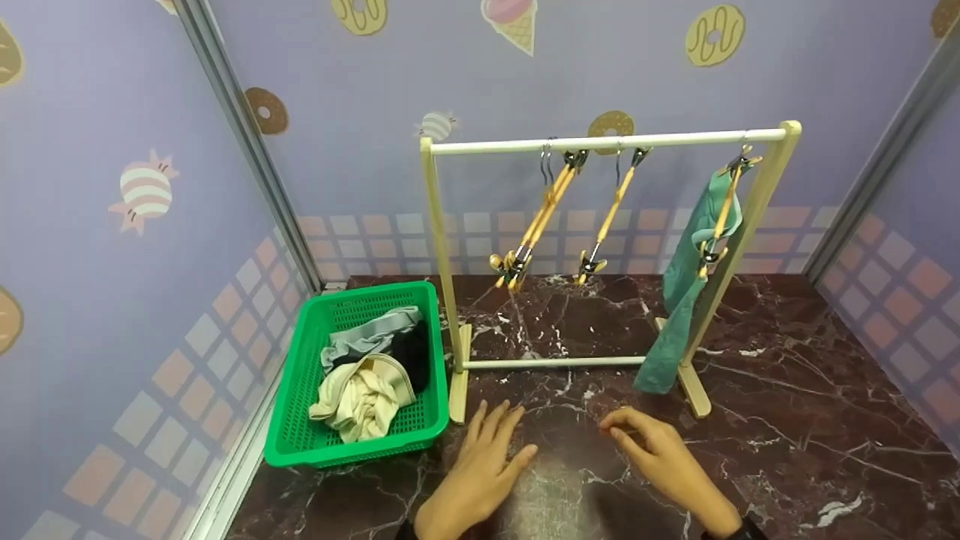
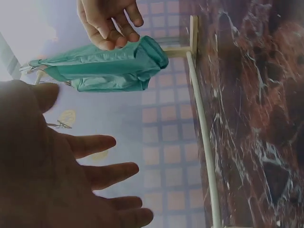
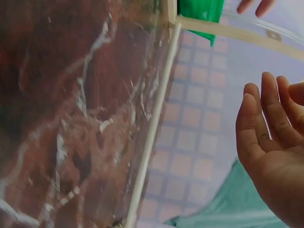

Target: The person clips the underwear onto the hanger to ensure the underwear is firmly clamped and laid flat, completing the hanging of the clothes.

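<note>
My left hand (image 1: 476,476) is held over the dark marbled table with its fingers spread, just right of a green plastic basket (image 1: 352,452). My right hand (image 1: 660,457) hovers to the right, its fingers loosely bent around nothing. In the basket lie a cream garment (image 1: 367,401), a grey-blue garment (image 1: 375,334) and a black one (image 1: 411,356). Beyond both hands stands a wooden clothes rack (image 1: 517,148). From its right end hangs a teal garment (image 1: 671,341), clipped on a clip hanger (image 1: 726,206). The left wrist view shows the same teal garment (image 2: 109,66) behind my right hand.
Several bare clip hangers (image 1: 615,206) with wood-coloured bars hang from the middle of the rail. A lower white crossbar (image 1: 555,363) joins the rack's feet (image 1: 695,390). Patterned purple walls (image 1: 360,97) enclose the table (image 1: 795,435) at the back and sides.
</note>
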`<move>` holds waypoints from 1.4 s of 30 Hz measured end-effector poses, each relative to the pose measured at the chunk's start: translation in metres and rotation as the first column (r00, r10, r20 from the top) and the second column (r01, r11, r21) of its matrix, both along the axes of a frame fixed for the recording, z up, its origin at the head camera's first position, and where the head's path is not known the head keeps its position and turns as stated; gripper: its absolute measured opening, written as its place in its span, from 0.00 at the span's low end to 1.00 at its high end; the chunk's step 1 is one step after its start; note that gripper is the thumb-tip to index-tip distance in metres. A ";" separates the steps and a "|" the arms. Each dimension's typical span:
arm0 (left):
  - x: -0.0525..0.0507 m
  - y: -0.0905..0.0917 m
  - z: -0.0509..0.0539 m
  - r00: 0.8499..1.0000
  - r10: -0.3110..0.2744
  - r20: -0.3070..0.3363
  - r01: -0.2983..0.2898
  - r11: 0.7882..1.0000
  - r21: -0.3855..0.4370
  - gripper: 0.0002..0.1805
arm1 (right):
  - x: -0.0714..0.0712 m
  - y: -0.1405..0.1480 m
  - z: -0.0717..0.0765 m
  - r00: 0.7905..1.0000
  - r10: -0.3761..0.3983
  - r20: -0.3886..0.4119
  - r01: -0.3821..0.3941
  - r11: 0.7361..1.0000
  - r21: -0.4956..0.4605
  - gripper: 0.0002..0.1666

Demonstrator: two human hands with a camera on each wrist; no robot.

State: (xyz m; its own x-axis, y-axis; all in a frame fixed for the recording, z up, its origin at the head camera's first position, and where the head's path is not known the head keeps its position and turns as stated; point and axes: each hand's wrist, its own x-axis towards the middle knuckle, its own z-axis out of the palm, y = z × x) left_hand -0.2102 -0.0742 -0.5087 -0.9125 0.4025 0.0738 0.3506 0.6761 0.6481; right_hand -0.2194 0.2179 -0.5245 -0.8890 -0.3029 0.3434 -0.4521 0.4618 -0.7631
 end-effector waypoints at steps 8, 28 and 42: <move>0.007 -0.026 -0.008 0.940 0.239 -0.243 -0.270 0.958 -0.101 0.27 | 0.003 -0.015 -0.023 0.998 0.044 0.051 -0.047 0.998 0.052 0.05; -0.002 -0.111 -0.008 0.840 0.343 -0.421 -0.484 0.825 -0.293 0.16 | -0.010 -0.094 -0.046 0.976 0.202 0.075 -0.200 0.979 -0.030 0.06; -0.069 -0.167 0.032 0.903 0.417 -0.103 -0.428 0.861 -0.273 0.21 | -0.036 -0.184 -0.042 0.935 0.230 0.271 -0.165 0.956 -0.242 0.11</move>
